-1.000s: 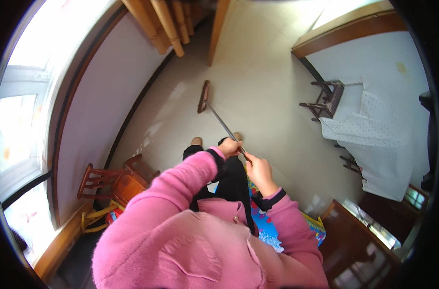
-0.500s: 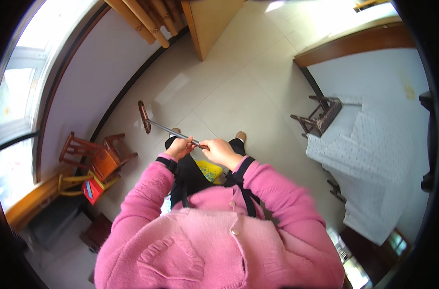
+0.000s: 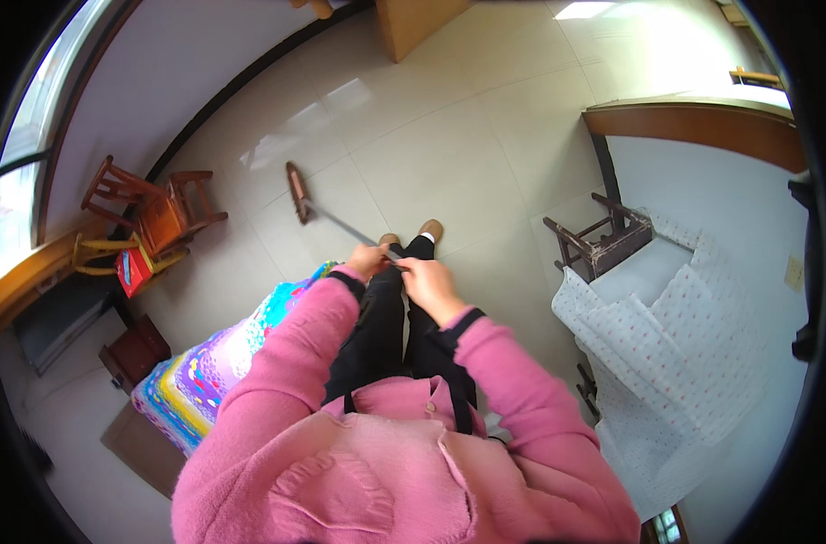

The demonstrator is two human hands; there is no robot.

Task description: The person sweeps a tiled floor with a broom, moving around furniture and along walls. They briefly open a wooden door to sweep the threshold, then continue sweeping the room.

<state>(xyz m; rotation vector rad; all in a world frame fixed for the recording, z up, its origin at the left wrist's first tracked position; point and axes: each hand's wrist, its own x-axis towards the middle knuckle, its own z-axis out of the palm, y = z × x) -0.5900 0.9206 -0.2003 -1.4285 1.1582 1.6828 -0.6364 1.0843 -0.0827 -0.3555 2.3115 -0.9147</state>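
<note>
1. The bare left hand (image 3: 367, 260) is wrapped around the pole of a long-handled broom with a slim grey pole and a narrow reddish-brown head (image 3: 342, 225).
2. The bare right hand (image 3: 431, 286) is closed around the pole's near end, just beside the left; both are clamped on the broom, close together.
3. From the hands, the broom's head lies at ten o'clock on the pale, glossy tile floor (image 3: 449, 154).
4. A tan shoe (image 3: 433, 233) stands near the hands, toward one o'clock.
5. Between nine and ten o'clock is a reddish-brown wooden chair (image 3: 162, 222); at eight, a multicoloured patterned cloth (image 3: 204, 372).
6. At three o'clock is a dark, worn wooden stool (image 3: 623, 247), beside a white, small-dotted cloth (image 3: 676, 354).
</note>
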